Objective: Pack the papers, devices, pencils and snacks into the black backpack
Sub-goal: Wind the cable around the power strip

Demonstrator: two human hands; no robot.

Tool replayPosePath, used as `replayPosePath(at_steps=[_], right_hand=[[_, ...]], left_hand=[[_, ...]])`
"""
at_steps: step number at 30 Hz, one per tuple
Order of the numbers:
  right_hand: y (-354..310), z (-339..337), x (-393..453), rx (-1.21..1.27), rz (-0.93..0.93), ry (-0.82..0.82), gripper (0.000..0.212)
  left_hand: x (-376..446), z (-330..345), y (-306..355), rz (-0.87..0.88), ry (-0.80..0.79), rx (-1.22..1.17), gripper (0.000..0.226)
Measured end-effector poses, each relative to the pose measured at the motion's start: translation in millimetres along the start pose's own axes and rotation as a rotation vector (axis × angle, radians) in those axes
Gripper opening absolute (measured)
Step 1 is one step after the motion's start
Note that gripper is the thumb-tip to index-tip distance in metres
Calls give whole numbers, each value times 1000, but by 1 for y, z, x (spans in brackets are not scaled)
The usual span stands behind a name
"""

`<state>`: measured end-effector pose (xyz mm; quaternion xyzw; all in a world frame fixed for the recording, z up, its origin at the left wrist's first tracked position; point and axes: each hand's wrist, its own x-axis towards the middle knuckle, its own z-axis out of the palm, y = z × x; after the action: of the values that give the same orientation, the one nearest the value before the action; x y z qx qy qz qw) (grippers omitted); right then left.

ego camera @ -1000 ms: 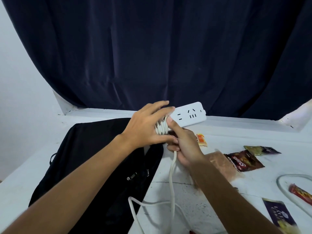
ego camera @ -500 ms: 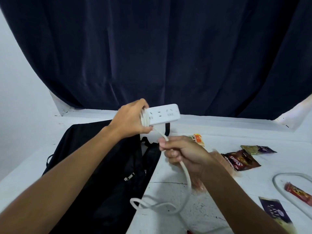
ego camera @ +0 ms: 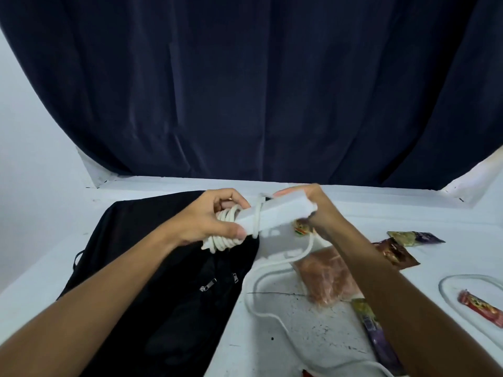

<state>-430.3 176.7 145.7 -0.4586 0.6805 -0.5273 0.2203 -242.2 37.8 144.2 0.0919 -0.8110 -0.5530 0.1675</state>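
Note:
A white power strip (ego camera: pixel 277 213) hangs above the table, with several turns of its white cord (ego camera: pixel 226 235) wound round its left end. My left hand (ego camera: pixel 209 221) grips that wound end, thumb on the coils. My right hand (ego camera: pixel 315 208) holds the strip's right end and the cord runs down from under it. The loose cord (ego camera: pixel 255 289) trails in loops over the table toward me. The black backpack (ego camera: pixel 163 295) lies flat on the left, under my left forearm, two zipper pulls showing.
Snack packets lie to the right: a clear bag of brownish snacks (ego camera: pixel 326 278), a dark red packet (ego camera: pixel 394 254), a purple-green packet (ego camera: pixel 416 236), a red bar (ego camera: pixel 481 308) inside a clear cable loop, a purple packet (ego camera: pixel 378 336). A dark curtain (ego camera: pixel 258 91) hangs behind the white table (ego camera: pixel 313 336).
The right hand went from pinching the cord below the strip to holding the strip's right end. Another cord turn lies round the strip. The strip now tilts with its back toward me.

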Motion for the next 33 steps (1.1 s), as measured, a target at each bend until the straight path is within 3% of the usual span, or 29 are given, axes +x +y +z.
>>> replayPosePath(at_steps=[3,6,8,10,12,16,19,23,30,33], right_hand=[[6,28,-8,59,68,-136,21],[5,45,-20,117,-8,-200,20],[0,45,-24,216,37,-242,12],[-2,40,-23,362,147,-228,37],[-6,39,-21,403,191,-163,46],[-7,53,-28,295,157,-114,29],[-5,56,-28,290,160,-109,40],[-8,54,-31,208,123,-78,47],[-9,59,-31,78,128,-30,53],[-10,59,-32,75,184,-62,45]], left_hand=[[8,8,3,49,160,-319,79],[12,12,6,50,272,-422,52],[12,11,2,56,313,-310,40],[10,9,-3,75,358,-164,42],[10,10,-8,87,395,-33,45],[13,13,-11,118,405,105,61],[10,15,-8,131,342,111,80],[6,13,-6,158,280,251,83],[5,13,-9,26,303,331,91],[4,15,-12,3,313,403,87]])
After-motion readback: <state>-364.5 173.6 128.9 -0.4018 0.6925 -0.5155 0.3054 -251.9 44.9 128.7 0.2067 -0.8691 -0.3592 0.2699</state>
